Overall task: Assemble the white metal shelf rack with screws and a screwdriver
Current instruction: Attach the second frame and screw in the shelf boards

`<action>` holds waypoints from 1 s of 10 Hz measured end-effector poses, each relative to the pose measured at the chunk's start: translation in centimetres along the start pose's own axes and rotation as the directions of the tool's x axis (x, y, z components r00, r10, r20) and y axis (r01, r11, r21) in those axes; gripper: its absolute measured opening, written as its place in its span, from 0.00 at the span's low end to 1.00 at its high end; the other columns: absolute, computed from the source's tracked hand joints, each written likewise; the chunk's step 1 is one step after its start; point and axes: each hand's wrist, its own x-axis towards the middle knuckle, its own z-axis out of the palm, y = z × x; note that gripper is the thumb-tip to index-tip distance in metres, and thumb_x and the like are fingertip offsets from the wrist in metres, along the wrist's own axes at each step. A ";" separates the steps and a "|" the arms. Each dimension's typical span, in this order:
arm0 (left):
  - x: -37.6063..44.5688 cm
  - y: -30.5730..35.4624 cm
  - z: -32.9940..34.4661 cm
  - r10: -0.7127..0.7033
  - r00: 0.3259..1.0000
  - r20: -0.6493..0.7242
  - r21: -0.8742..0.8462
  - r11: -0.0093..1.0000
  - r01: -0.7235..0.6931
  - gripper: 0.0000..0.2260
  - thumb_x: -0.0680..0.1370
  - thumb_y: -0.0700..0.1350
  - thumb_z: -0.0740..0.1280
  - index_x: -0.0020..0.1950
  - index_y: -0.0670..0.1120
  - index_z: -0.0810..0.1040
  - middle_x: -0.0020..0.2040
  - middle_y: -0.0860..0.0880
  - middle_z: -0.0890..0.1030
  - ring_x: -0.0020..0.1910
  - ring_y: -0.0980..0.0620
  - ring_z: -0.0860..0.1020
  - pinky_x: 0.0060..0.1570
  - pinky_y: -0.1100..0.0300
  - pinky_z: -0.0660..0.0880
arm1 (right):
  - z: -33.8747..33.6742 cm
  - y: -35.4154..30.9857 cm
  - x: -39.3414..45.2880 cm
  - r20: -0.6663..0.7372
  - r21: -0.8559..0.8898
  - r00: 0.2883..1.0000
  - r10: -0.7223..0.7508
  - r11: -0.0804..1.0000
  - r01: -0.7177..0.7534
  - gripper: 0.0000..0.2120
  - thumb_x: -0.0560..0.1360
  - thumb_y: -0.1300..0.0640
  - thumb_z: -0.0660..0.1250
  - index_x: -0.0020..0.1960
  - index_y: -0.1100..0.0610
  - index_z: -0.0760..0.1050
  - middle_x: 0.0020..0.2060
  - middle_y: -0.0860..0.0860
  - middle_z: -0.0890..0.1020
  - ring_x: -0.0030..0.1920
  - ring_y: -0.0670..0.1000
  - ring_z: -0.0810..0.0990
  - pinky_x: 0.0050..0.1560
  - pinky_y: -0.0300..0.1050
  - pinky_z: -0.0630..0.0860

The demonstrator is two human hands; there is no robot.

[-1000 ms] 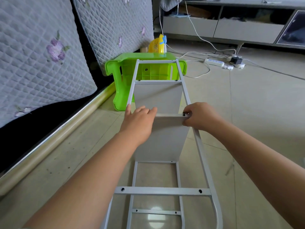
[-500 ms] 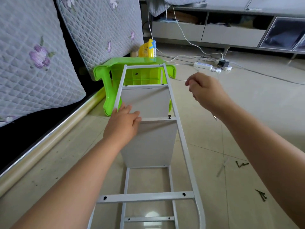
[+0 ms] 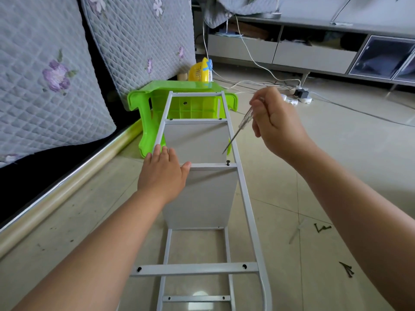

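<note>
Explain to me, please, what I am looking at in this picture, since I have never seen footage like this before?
This single view comes from a camera worn on a person's head, looking down at their own hands. The left hand rests flat on a white metal rack lying on the floor, steadying it. The right hand holds a thin screwdriver, tip aimed down toward a screw standing in a crossbar. Spare screws lie on the floor to the right. A green stool props up the rack's far end.

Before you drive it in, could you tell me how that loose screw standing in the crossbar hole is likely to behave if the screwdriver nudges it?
The screw stands proud of the crossbar, apparently unthreaded, so a sideways nudge would probably tip it out. It looks small and light, so it would likely roll away. The screwdriver tip hangs just above it; a straight push seems safest.
</note>
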 end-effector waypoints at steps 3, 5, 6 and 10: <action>0.0 0.0 -0.4 0.017 0.999 0.030 -0.059 0.998 -0.015 0.28 0.82 0.53 0.46 0.75 0.38 0.46 0.77 0.41 0.48 0.76 0.46 0.43 0.72 0.52 0.45 | 0.0 0.3 -0.3 0.025 -0.028 0.999 -0.047 0.999 0.047 0.17 0.75 0.54 0.49 0.52 0.66 0.68 0.28 0.44 0.69 0.30 0.47 0.67 0.33 0.43 0.61; 0.1 -0.1 -0.3 0.021 0.999 0.045 -0.045 0.999 -0.019 0.27 0.82 0.54 0.45 0.76 0.38 0.47 0.77 0.42 0.50 0.76 0.47 0.44 0.72 0.53 0.45 | -0.1 0.3 -0.5 0.049 -0.058 0.997 -0.060 0.996 0.062 0.18 0.76 0.55 0.49 0.53 0.68 0.68 0.27 0.42 0.67 0.29 0.48 0.66 0.34 0.42 0.58; 0.0 0.0 -0.3 0.018 0.999 0.042 -0.039 0.999 -0.017 0.27 0.82 0.54 0.45 0.76 0.38 0.48 0.77 0.42 0.50 0.76 0.47 0.45 0.72 0.53 0.45 | -0.1 0.2 -0.6 0.057 -0.069 0.996 -0.071 0.995 0.075 0.18 0.76 0.55 0.50 0.52 0.69 0.68 0.27 0.42 0.66 0.30 0.52 0.65 0.33 0.42 0.57; -0.3 0.0 -0.4 0.024 0.999 0.040 -0.032 0.999 -0.022 0.27 0.82 0.53 0.45 0.76 0.38 0.48 0.76 0.41 0.50 0.76 0.46 0.44 0.72 0.53 0.45 | 0.0 -0.5 -0.6 0.107 -0.110 0.989 -0.102 0.987 0.114 0.17 0.75 0.56 0.50 0.52 0.70 0.69 0.28 0.47 0.67 0.32 0.53 0.66 0.33 0.41 0.55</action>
